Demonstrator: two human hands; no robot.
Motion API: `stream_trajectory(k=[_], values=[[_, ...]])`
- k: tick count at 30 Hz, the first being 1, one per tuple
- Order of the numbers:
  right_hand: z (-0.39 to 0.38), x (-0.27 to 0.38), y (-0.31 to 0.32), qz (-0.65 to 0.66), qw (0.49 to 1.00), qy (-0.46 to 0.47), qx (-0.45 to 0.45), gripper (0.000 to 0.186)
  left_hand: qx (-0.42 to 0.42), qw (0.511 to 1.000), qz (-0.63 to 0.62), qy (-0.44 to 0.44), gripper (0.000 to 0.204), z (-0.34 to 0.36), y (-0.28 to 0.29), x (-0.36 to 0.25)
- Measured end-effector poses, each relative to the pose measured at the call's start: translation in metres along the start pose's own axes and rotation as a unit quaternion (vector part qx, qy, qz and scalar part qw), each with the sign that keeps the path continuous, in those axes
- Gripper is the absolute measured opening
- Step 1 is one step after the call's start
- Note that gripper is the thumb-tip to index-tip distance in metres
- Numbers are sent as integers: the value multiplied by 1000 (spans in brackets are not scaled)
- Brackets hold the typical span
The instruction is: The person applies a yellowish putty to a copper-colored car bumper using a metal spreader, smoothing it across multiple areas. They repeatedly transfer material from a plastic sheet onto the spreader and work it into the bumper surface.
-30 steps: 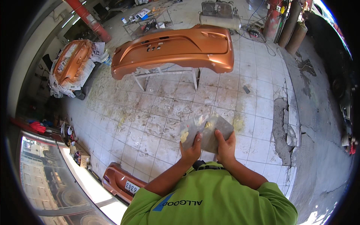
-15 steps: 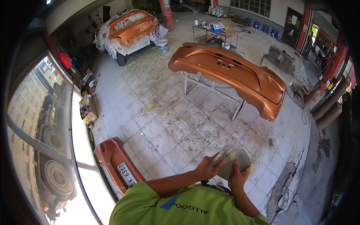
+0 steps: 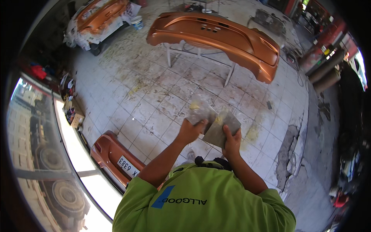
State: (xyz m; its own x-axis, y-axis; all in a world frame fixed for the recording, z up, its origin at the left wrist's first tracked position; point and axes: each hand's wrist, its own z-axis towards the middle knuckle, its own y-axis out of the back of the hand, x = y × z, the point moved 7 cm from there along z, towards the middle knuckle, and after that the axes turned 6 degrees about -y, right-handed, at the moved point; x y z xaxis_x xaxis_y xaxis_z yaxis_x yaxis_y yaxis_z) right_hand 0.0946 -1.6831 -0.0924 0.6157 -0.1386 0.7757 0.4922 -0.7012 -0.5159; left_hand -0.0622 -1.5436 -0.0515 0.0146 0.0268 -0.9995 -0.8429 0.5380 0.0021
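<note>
My left hand (image 3: 189,131) grips a flat, greyish putty spreader (image 3: 205,113) with a dab of yellow putty (image 3: 194,104) toward its far corner. Its far part blurs against the floor. Close by on the right, my right hand (image 3: 232,142) holds a grey, roughly square flat plate (image 3: 219,133), thumb on top. A yellow smear of putty (image 3: 220,117) lies at the plate's upper edge. The two tools are side by side, their near edges almost meeting; whether they touch I cannot tell. Both hands are out in front of my green shirt, above the tiled floor.
Ahead, an orange car bumper (image 3: 212,34) rests on a metal stand (image 3: 199,54). A reddish-brown bumper (image 3: 112,154) with a plate lies at left by the glass. Farther back are a masked orange car (image 3: 102,17) and a bucket (image 3: 136,22). Broken concrete (image 3: 288,158) edges the tiles at right.
The view has tipped downward, so the bumper sits higher in it. Both hands reach farther from my body. The spreader has swung from over the plate to its left side.
</note>
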Motion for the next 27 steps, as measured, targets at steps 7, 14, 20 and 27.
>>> stream_trajectory(k=[7, 14, 20, 27], values=[[22, 71, 66, 104, 989, 26, 103, 36, 36, 997, -62, 3, 33, -8, -34, -10], [-18, 113, 116, -279, 939, 94, 181, 35, 137, 986, 8, -95, 36, 10, -143, -35], [-52, 151, 199, -740, 619, 264, 12, 56, 150, 988, 11, 34, 34, 41, -224, -33], [-77, 188, 247, -726, 622, 263, -128, 45, 282, 932, -115, 197, 36, 12, -298, 5]])
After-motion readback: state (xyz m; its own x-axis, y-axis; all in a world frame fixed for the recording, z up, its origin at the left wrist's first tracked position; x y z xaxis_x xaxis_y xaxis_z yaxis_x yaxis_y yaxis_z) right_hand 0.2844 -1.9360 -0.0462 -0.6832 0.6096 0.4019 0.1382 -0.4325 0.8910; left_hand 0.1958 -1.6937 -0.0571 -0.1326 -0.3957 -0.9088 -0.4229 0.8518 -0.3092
